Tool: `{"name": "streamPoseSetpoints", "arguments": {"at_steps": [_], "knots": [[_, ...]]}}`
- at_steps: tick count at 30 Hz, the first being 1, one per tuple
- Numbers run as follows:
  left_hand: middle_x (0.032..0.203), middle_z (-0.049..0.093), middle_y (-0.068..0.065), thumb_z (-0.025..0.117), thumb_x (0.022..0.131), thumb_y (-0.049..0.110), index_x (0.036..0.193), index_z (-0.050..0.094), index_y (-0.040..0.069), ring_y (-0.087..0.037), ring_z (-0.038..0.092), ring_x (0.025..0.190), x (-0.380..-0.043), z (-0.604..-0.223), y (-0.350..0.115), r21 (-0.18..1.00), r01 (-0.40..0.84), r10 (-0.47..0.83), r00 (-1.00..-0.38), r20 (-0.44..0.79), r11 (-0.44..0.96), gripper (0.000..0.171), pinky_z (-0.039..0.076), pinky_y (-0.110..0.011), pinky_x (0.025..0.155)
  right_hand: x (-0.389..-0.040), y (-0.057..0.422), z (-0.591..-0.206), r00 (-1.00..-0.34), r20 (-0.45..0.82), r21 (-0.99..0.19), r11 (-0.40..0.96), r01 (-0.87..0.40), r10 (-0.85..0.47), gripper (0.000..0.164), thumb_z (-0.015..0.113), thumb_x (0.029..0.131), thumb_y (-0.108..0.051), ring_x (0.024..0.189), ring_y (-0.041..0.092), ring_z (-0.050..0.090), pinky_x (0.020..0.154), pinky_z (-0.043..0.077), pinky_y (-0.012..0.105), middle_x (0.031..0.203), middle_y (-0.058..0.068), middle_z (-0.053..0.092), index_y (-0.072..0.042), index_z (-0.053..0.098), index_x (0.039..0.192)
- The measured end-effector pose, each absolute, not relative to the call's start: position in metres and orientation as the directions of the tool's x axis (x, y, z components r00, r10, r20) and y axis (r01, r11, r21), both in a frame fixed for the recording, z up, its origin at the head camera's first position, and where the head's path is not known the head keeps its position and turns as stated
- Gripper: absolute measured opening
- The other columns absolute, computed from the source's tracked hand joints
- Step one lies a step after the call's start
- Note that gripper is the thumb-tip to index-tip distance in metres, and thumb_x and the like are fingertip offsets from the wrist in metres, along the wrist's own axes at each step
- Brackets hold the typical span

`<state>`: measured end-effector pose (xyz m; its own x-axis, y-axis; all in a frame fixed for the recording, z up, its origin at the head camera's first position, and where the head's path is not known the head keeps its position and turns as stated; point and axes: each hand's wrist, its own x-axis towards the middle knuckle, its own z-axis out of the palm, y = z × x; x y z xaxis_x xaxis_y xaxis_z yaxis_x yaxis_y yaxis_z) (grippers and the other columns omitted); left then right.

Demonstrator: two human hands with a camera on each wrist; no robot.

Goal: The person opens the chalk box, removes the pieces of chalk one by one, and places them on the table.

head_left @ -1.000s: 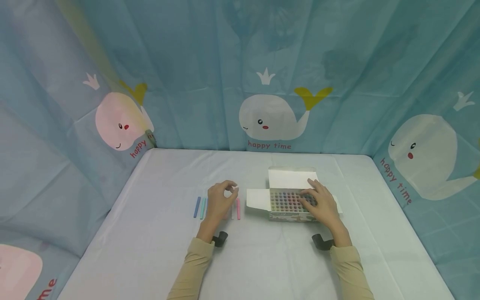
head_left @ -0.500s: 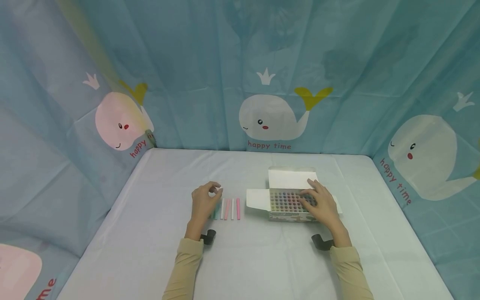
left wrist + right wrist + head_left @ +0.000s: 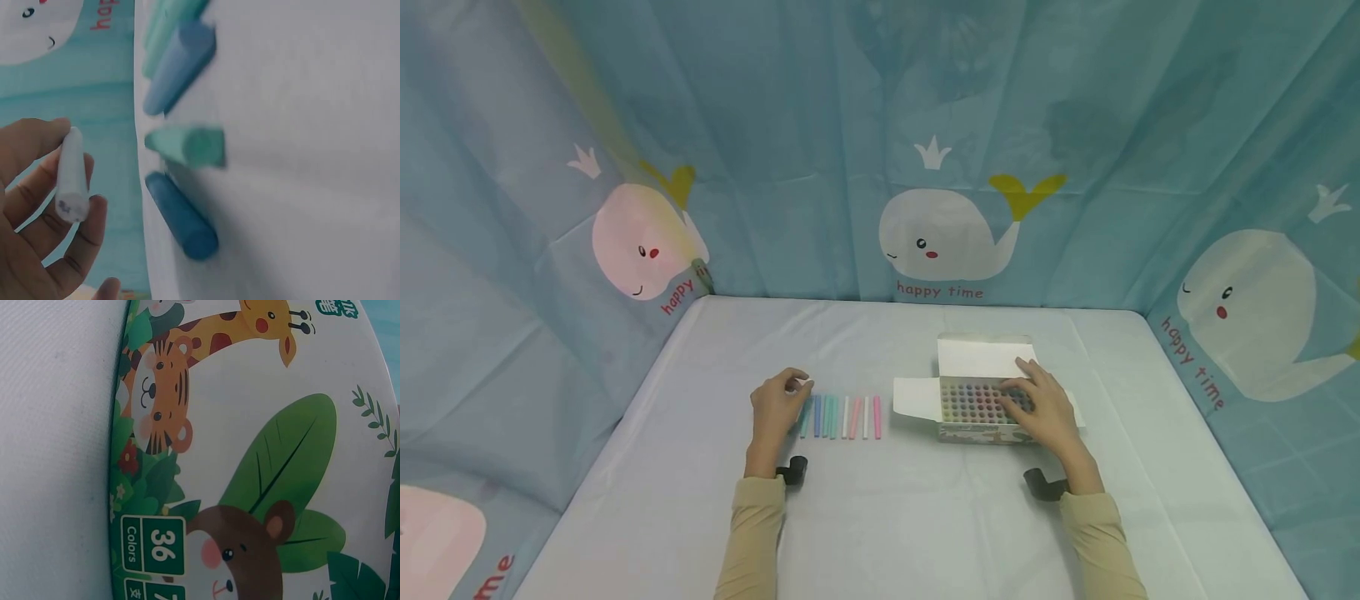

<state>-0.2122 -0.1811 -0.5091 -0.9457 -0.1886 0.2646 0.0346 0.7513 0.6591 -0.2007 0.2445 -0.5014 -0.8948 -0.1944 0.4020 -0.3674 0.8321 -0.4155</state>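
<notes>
My left hand [image 3: 773, 407] pinches a white chalk stick [image 3: 73, 178] between thumb and fingers, held above the table at the left end of a row of chalk. Beneath it in the left wrist view lie a dark blue chalk stick [image 3: 184, 219] and a mint one [image 3: 190, 145]. A flip-top box [image 3: 977, 434] of coloured chalk, packed upright, is open on the table. My right hand [image 3: 1047, 410] rests over its right side, thumb and forefinger apart above the chalk tips. In the right wrist view only the animal-printed box wall [image 3: 231, 425] shows; no fingers do.
The row of chalk goes on rightward with a blue stick [image 3: 817, 417], a pale pink stick [image 3: 854, 418] and a bright pink stick [image 3: 877, 417] beside the box's left flap [image 3: 916, 398]. White cloth [image 3: 910, 517] covers the table; a whale-printed curtain [image 3: 797, 208] stands behind.
My left hand has moved left along the chalk row with the white chalk, uncovering the blue, mint, white and pink sticks. My right hand has stayed on the box.
</notes>
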Motion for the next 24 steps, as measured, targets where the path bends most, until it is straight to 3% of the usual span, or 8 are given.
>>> {"name": "streamPoseSetpoints", "arguments": {"at_steps": [10,19,24], "knots": [[0.074,0.063,-0.005,0.063,0.079,0.026,0.090,0.065,0.013,-0.021,0.054,0.065,-0.210,-0.516,-0.195,0.620,-0.063,-0.279,-0.925,0.258,0.782,0.017,0.031,-0.049,0.080,-0.201,0.245,-0.502,-0.895,0.400,-0.423,0.827,-0.371,-0.197,0.021,0.065,0.076,-0.033,0.125,0.034,0.027,0.096,0.022,0.055,0.134,0.014,0.038,-0.019,0.062,0.091],[0.082,0.066,-0.008,0.061,0.079,0.027,0.091,0.065,0.011,-0.026,0.057,0.076,-0.206,-0.515,-0.202,0.583,-0.175,-0.324,-0.932,0.161,0.793,0.021,0.031,-0.050,0.080,-0.201,0.245,-0.502,-0.892,0.405,-0.415,0.828,-0.378,-0.204,0.021,0.065,0.076,-0.032,0.125,0.035,0.028,0.096,0.022,0.053,0.133,0.014,0.038,-0.020,0.062,0.092],[0.078,0.065,-0.007,0.061,0.079,0.027,0.091,0.065,0.010,-0.027,0.057,0.073,-0.205,-0.516,-0.204,0.549,-0.189,-0.315,-0.938,0.144,0.814,0.022,0.032,-0.051,0.077,-0.201,0.246,-0.503,-0.896,0.396,-0.420,0.828,-0.372,-0.202,0.021,0.064,0.077,-0.033,0.125,0.035,0.027,0.096,0.021,0.055,0.134,0.014,0.038,-0.019,0.062,0.093]]}}
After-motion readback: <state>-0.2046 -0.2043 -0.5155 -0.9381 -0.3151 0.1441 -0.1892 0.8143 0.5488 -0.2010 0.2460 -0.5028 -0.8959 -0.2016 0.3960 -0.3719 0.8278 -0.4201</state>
